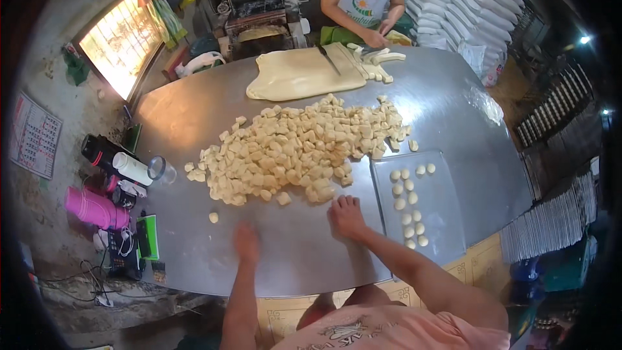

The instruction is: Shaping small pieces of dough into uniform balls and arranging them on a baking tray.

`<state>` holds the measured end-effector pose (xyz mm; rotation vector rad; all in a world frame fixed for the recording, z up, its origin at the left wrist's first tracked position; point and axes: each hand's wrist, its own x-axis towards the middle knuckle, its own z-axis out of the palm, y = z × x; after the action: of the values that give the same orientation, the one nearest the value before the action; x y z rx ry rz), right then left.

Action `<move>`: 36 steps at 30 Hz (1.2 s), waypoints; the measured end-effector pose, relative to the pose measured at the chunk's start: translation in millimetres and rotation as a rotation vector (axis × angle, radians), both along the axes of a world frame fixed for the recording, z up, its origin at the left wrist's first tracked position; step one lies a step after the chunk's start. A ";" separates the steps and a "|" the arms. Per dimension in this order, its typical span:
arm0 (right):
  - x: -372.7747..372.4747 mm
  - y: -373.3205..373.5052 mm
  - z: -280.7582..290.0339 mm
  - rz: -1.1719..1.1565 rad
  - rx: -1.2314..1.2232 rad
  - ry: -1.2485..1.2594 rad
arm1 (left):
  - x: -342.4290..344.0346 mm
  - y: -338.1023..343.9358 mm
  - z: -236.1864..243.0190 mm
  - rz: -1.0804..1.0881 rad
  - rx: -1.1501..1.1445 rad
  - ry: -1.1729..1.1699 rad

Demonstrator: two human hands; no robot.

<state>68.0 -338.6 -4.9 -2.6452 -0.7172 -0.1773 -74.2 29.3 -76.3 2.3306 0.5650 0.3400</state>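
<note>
A big heap of pale cut dough pieces (pixel 285 149) lies in the middle of the metal table (pixel 194 253). Smeared by motion, my left hand (pixel 247 242) is low over the table near a lone dough piece (pixel 214 218); its fingers cannot be made out. At the heap's near edge my right hand (pixel 348 217) rests on the tabletop, fingers curled down and palm hidden. Whatever may be under it does not show. To its right, a flat metal tray (pixel 447 210) holds several round dough balls (pixel 407 218) in uneven rows.
Across the table a co-worker (pixel 366 3) handles dough strips (pixel 385 57) beside a thick dough sheet (pixel 291 74) with a knife (pixel 329 60) on it. Bottles, a pink tumbler (pixel 97 207) and a green-edged phone (pixel 148 236) line the left edge. Stacked trays (pixel 551 220) stand at right.
</note>
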 end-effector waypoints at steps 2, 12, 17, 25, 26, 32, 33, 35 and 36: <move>-14.8 -24.7 0.4 -0.066 -0.005 -0.001 | -40.4 19.4 -10.6 0.055 0.127 -0.001; 9.4 42.8 -6.7 0.291 -0.079 0.096 | 23.9 11.9 -1.8 -0.135 0.579 -0.024; -13.0 -40.1 -8.2 -0.004 -0.016 0.118 | -71.5 12.0 30.0 0.102 0.314 -0.003; -39.4 34.3 -18.4 0.271 0.006 0.154 | -10.2 -34.0 25.1 -0.245 0.653 -0.027; -27.4 29.9 -15.9 0.281 -0.088 0.175 | 8.8 -11.4 27.3 -0.220 0.555 0.042; -47.2 -58.0 -5.1 -0.026 -0.046 0.033 | -81.5 18.0 45.9 0.148 0.548 -0.022; -70.6 -63.5 -6.6 -0.103 -0.067 0.094 | -109.3 -4.1 47.1 0.145 0.465 -0.016; -108.6 -45.0 -11.9 -0.052 -0.096 0.108 | -129.5 -48.9 43.9 0.092 0.497 -0.008; -115.7 -33.1 -12.9 -0.039 -0.164 0.196 | -122.9 -64.4 41.1 0.027 0.663 -0.090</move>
<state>-47.8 -371.7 -17.8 -2.7827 -0.6394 0.1351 -197.0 -35.1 -35.2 2.9168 0.4878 0.7312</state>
